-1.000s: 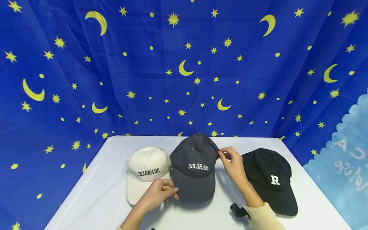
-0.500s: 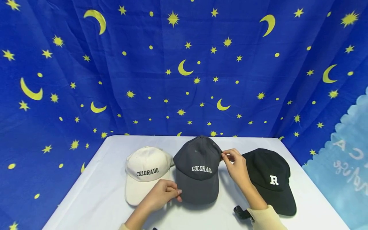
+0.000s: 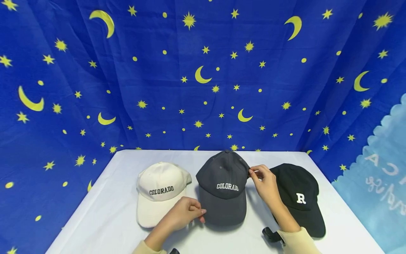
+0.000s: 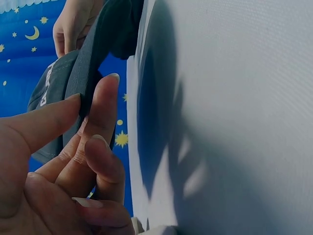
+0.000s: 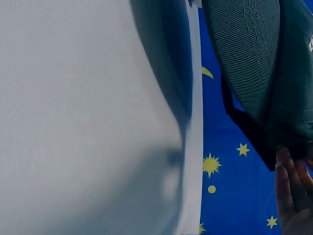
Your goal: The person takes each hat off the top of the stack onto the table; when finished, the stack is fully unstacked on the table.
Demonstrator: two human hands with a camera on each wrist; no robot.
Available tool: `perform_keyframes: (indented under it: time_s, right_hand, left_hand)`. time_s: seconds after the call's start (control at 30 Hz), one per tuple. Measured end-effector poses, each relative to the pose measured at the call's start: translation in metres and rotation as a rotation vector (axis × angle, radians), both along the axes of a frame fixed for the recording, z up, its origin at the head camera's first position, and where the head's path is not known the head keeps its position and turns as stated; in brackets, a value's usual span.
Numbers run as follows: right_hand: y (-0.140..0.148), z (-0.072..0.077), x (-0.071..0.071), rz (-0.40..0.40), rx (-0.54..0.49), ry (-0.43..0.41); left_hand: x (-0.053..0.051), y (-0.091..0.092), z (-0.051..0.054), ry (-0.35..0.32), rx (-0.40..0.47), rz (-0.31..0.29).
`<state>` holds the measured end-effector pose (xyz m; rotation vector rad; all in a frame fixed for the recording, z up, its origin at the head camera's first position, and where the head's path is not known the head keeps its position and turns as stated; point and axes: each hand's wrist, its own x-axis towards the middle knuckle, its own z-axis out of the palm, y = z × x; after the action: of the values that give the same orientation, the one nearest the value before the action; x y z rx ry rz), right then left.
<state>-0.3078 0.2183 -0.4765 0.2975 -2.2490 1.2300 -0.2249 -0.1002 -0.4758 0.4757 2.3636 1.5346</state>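
Observation:
A dark grey baseball cap [image 3: 222,208] with white COLORADO lettering is held above the table between both hands, its brim toward me. My left hand [image 3: 187,211] pinches the brim's left edge; in the left wrist view the thumb and fingers [image 4: 102,103] lie on either side of the brim [image 4: 88,58]. My right hand [image 3: 264,181] pinches the cap's right side near the back of the crown. In the right wrist view its fingertips [image 5: 283,156] grip the lower rim, and the brim's underside [image 5: 244,49] shows.
To the left lies a white cap [image 3: 161,180] with COLORADO in black. A black cap [image 3: 296,180] with a white R lies to the right, partly behind my right forearm. All are over a white-covered table [image 3: 104,211], backed by a blue star-and-moon curtain [image 3: 158,81].
Both hands and the grey cap have shifted to the right, away from the white cap and closer to the black one. The cap also sits slightly lower in view.

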Motion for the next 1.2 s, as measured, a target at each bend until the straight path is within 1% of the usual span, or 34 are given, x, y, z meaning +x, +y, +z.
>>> perform_keyframes:
  time_s: [0.1,0.33,0.57,0.87,1.07,1.2]
  right_hand:
    - [0.003,0.000,0.000,-0.001,0.006,-0.004]
    - [0.007,-0.001,0.001,-0.036,0.033,-0.014]
    - [0.014,-0.003,0.002,-0.071,0.067,-0.021]
    - [0.023,-0.002,0.004,-0.101,0.122,-0.090]
    - [0.029,-0.003,0.006,-0.115,0.135,-0.147]
    - [0.031,-0.005,0.007,-0.114,0.133,-0.177]
  left_hand:
    - [-0.001,0.003,-0.001,0.003,-0.001,-0.004]
    - [-0.002,0.010,-0.005,-0.011,0.021,-0.017]
    - [-0.004,0.017,-0.005,-0.015,0.006,-0.023]
    - [-0.006,0.025,-0.006,0.019,-0.022,-0.059]
    - [-0.010,0.033,-0.007,0.009,-0.063,-0.077]
    - [-0.010,0.038,-0.008,-0.001,-0.066,-0.083]
